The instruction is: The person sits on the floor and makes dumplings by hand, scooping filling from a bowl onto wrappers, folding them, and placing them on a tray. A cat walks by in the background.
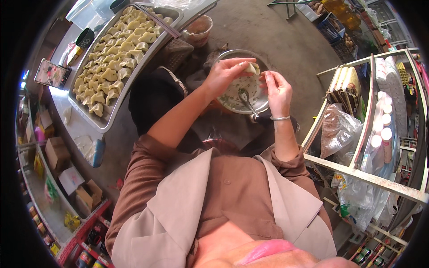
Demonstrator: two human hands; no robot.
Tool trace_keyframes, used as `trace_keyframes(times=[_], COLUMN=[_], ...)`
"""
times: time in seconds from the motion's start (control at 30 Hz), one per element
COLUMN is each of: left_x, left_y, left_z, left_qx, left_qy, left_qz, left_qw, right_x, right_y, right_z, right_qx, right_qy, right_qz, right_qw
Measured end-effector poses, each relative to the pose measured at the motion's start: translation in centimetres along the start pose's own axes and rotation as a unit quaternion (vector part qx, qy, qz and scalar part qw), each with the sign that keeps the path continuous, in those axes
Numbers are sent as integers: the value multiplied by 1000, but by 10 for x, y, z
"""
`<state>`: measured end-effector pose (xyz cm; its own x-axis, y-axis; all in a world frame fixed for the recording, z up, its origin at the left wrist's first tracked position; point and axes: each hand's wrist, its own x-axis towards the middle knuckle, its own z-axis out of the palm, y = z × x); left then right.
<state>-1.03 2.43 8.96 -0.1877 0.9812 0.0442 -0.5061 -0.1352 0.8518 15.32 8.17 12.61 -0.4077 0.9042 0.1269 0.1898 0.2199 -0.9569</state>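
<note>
A dumpling wrapper (pixel 253 68), folded partway around some green-flecked filling, is held between the thumb and fingers of my left hand (pixel 228 71). My right hand (pixel 279 91) is just to the right of it, its thumb and fingertips pinched together close to the wrapper's edge. Whether they touch it I cannot tell, and nothing shows between them. Below both hands sits a round metal bowl (pixel 234 108) with remnants of green filling smeared inside. A metal spoon (pixel 246 100) leans in the bowl, its handle over the near rim.
At the left, a metal tray (pixel 109 124) of many shaped dumplings (pixel 117 57) rests on a table, chopsticks (pixel 157 20) across its far end. A phone (pixel 52 74) stands beside it. A bucket (pixel 198 30) is beyond; a metal-framed shelf (pixel 355 172) stands close on the right.
</note>
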Motion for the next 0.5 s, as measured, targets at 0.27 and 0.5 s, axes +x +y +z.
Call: trace_keyframes(times=[0.27, 0.5], left_x=[-5, -5], left_y=[3, -1], left_z=[1, 8], left_qx=[70, 127], left_qy=[-25, 11], left_qz=[12, 65], left_qw=[997, 990], right_x=[-1, -3], right_y=[-3, 4], right_z=[10, 20], right_qx=[78, -125], right_qy=[10, 63], right_qz=[67, -141], right_qw=[995, 980])
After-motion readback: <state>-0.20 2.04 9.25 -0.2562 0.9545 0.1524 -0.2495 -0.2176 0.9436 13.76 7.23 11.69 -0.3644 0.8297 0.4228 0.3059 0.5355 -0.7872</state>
